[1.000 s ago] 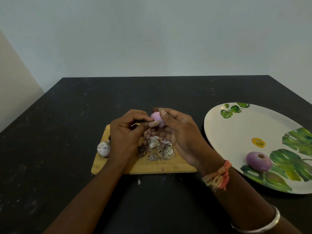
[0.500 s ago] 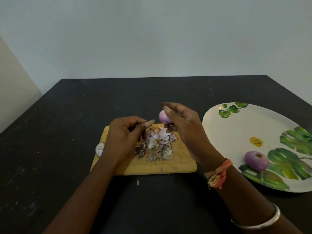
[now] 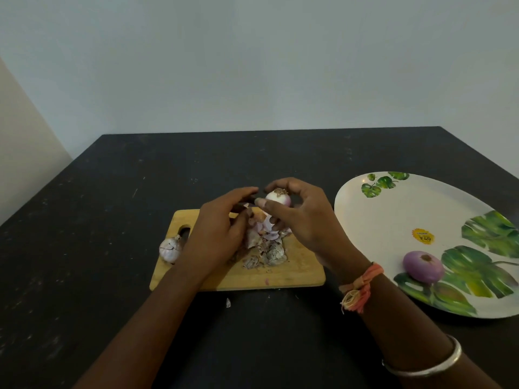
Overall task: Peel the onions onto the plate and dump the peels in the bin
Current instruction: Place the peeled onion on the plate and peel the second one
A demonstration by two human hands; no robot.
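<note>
You have three onions in view: the held onion [image 3: 278, 198] in your right hand [image 3: 309, 220], the peeled onion [image 3: 423, 266] on the plate [image 3: 379, 220], and the unpeeled onion [image 3: 170, 249] at the left edge of the cutting board [image 3: 297, 273]. Count one plate and one cutting board, both on the one desk [image 3: 112, 220]. There is one heap of peels [image 3: 265, 248] on the board and one stray scrap [image 3: 228, 303] on the desk just in front of it. Your hands number two, the left hand [image 3: 219, 234] beside the right. Your right arm carries two bands: one thread bracelet [image 3: 361, 287] and one metal bangle [image 3: 429, 366]. The plate bears one yellow sticker [image 3: 422, 236].
</note>
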